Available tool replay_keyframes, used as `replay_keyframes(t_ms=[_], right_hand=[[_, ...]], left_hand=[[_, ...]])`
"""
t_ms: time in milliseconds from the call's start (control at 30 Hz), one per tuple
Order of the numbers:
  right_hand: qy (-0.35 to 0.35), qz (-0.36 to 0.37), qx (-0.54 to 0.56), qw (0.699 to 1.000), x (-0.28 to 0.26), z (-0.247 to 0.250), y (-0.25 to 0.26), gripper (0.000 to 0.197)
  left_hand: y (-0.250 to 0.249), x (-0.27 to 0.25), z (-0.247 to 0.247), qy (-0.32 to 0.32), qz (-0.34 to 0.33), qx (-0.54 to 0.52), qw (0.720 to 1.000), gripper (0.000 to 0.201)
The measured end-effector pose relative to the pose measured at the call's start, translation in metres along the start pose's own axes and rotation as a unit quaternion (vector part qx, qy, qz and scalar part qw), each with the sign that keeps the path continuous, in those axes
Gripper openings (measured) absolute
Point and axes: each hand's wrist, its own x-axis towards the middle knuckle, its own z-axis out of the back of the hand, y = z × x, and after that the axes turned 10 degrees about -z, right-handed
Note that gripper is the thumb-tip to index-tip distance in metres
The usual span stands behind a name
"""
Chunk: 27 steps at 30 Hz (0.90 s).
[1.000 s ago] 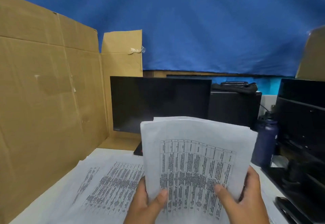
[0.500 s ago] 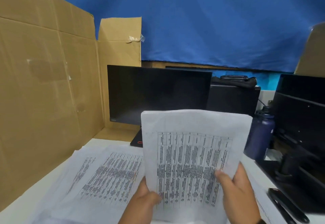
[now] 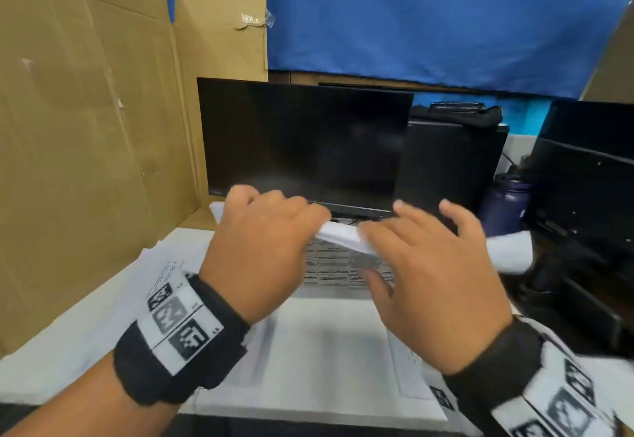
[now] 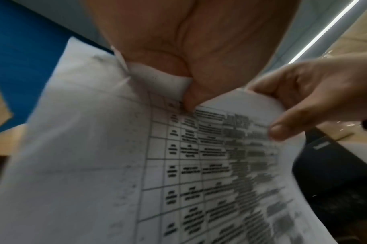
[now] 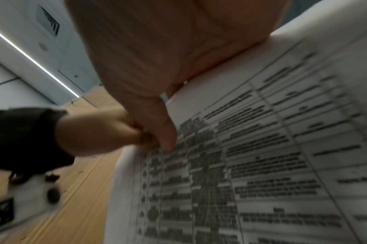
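Head view: a stack of papers (image 3: 339,234) hangs above the desk, gripped along its top edge by both hands, with its printed table facing the person and its lower part hidden behind the hands. The left hand (image 3: 260,251) has its fingers curled over the top edge on the left. From the left wrist, its thumb (image 4: 190,99) presses on the printed face of the stack (image 4: 94,156), so the paper is pinched between thumb and fingers. The right hand (image 3: 435,282) holds the same edge just to the right, fingers spread over the back of the stack. Its thumb (image 5: 168,140) lies on the printed side of the stack (image 5: 261,148) – a pinch too, though looser-looking. The two hands sit just beside each other, and the stack's right corner droops past the right hand.

Below the stack, more printed sheets (image 3: 326,351) lie spread flat on the white desk (image 3: 41,378). Each wrist wears a black wristband (image 3: 178,337) with black-and-white markers. Beyond the hands stands a dark monitor (image 3: 302,141) – its screen is black. A cardboard wall (image 3: 85,127) rises on the left, blue cloth (image 3: 429,18) hangs at the far side, and a dark blue bottle (image 3: 507,203) stands to the right of the monitor.
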Motion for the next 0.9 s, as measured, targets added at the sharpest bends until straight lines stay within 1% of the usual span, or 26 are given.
replay_keyframes(t_ms=[33, 67, 100, 133, 167, 200, 233, 267, 300, 333, 367, 400, 433, 467, 500, 567, 633, 700, 733, 800, 867, 900], right_hand=[[-0.006, -0.017, 0.014, 1.000, 0.001, -0.005, -0.003, 0.027], [-0.014, -0.046, 0.038, 0.998, 0.002, -0.010, -0.008, 0.020], [-0.025, -0.086, 0.070, 0.994, 0.002, -0.012, -0.014, 0.016], [-0.033, -0.135, 0.111, 0.984, 0.003, -0.012, -0.020, 0.012], [-0.032, -0.188, 0.167, 0.967, 0.002, -0.011, -0.027, 0.008], [-0.028, -0.239, 0.240, 0.940, -0.001, -0.010, -0.034, 0.007], [-0.030, -0.279, 0.322, 0.904, -0.003, -0.010, -0.041, 0.010], [-0.032, -0.303, 0.392, 0.868, -0.006, -0.011, -0.045, 0.011], [-0.032, -0.316, 0.444, 0.838, -0.009, -0.015, -0.047, 0.012], [-0.027, -0.326, 0.484, 0.812, -0.011, -0.020, -0.048, 0.010], [-0.020, -0.337, 0.517, 0.787, -0.012, -0.026, -0.046, 0.008], [-0.012, -0.348, 0.540, 0.766, -0.015, -0.033, -0.043, 0.010], [-0.004, -0.355, 0.555, 0.752, -0.017, -0.040, -0.039, 0.012], [0.001, -0.362, 0.559, 0.746, -0.020, -0.048, -0.035, 0.012], [0.007, -0.366, 0.559, 0.744, -0.024, -0.056, -0.031, 0.013], [0.025, -0.371, 0.553, 0.746, -0.037, -0.072, -0.027, 0.017], [0.041, -0.377, 0.547, 0.746, -0.051, -0.088, -0.026, 0.023], [0.046, -0.386, 0.542, 0.745, -0.059, -0.100, -0.028, 0.029], [0.042, -0.389, 0.547, 0.740, -0.061, -0.103, -0.030, 0.034], [0.022, -0.386, 0.577, 0.720, -0.057, -0.104, -0.033, 0.045], [0.016, -0.373, 0.595, 0.712, -0.048, -0.100, -0.034, 0.049], [0.011, -0.366, 0.600, 0.711, -0.044, -0.097, -0.034, 0.048]], left_hand=[[-0.003, 0.002, 0.000, -0.043, -0.016, 0.003, 0.999, 0.026], [-0.007, 0.003, -0.001, -0.092, -0.017, -0.003, 0.996, 0.039], [-0.010, 0.002, -0.002, -0.145, -0.002, -0.009, 0.989, 0.052], [-0.012, -0.001, -0.003, -0.191, 0.032, -0.014, 0.981, 0.065], [-0.012, -0.005, -0.004, -0.224, 0.083, -0.039, 0.970, 0.077], [-0.011, -0.009, -0.007, -0.248, 0.141, -0.100, 0.953, 0.089], [-0.010, -0.013, -0.011, -0.259, 0.193, -0.193, 0.926, 0.098], [-0.010, -0.016, -0.015, -0.244, 0.238, -0.304, 0.890, 0.103], [-0.010, -0.019, -0.021, -0.206, 0.269, -0.416, 0.844, 0.104], [-0.012, -0.021, -0.026, -0.156, 0.292, -0.513, 0.792, 0.098], [-0.014, -0.023, -0.032, -0.115, 0.304, -0.585, 0.743, 0.083], [-0.016, -0.025, -0.040, -0.093, 0.310, -0.620, 0.715, 0.062], [-0.018, -0.025, -0.047, -0.085, 0.320, -0.621, 0.710, 0.044], [-0.020, -0.027, -0.053, -0.082, 0.334, -0.611, 0.713, 0.034], [-0.023, -0.029, -0.060, -0.082, 0.349, -0.601, 0.715, 0.030], [-0.028, -0.038, -0.073, -0.076, 0.366, -0.598, 0.709, 0.028], [-0.033, -0.051, -0.087, -0.059, 0.379, -0.612, 0.691, 0.026], [-0.037, -0.061, -0.099, -0.056, 0.403, -0.621, 0.671, 0.029], [-0.038, -0.065, -0.106, -0.062, 0.416, -0.622, 0.661, 0.031], [-0.039, -0.068, -0.113, -0.080, 0.432, -0.625, 0.645, 0.036], [-0.040, -0.067, -0.118, -0.094, 0.433, -0.627, 0.641, 0.037], [-0.041, -0.066, -0.119, -0.097, 0.432, -0.625, 0.643, 0.034]])
